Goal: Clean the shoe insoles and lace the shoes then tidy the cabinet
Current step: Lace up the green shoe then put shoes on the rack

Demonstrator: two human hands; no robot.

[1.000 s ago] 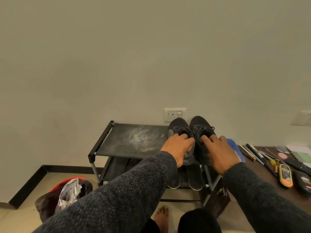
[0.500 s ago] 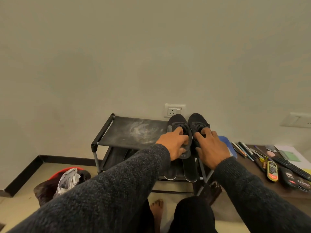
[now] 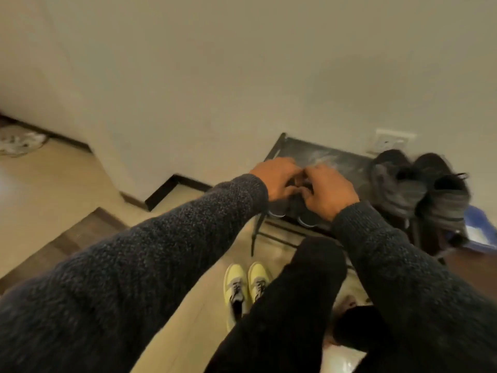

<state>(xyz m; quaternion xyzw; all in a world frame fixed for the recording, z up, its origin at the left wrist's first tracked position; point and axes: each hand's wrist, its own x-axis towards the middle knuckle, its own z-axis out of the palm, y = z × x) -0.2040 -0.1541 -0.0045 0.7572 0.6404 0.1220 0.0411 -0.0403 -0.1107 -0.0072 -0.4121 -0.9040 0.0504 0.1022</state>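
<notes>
Left hand (image 3: 277, 176) and right hand (image 3: 326, 190) each grip a dark shoe (image 3: 309, 215); hands touching.

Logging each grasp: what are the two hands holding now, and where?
Left hand and right hand grip a second dark pair of shoes by their collars.

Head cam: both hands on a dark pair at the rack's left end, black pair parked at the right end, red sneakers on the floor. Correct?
Not quite. The head view shows the sneakers on the floor are yellow, not red. The rest holds: left hand and right hand on the dark pair, black pair at the rack's right end.
</notes>
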